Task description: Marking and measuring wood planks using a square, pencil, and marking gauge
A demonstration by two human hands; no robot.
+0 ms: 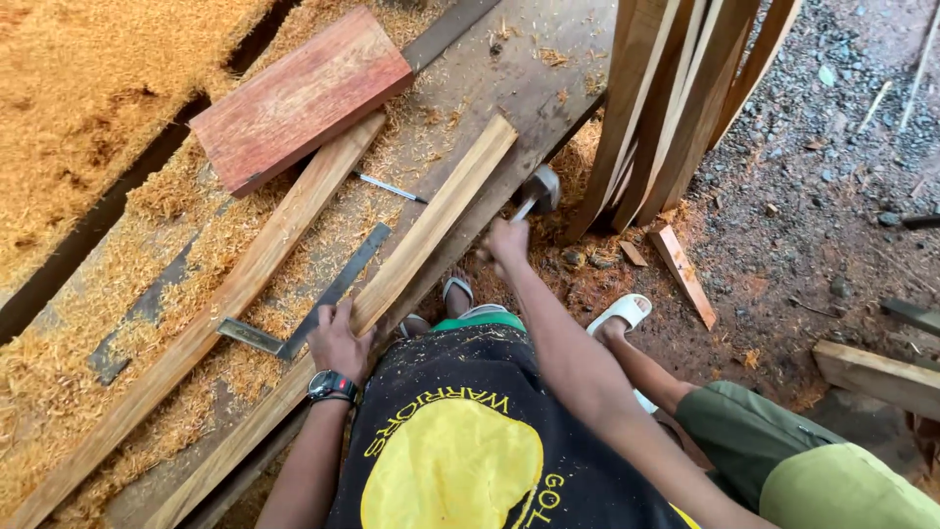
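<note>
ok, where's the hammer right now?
In the head view, right of centre: the hammer is in the right hand, just off the bench edge, between the short plank and the leaning boards.
</note>
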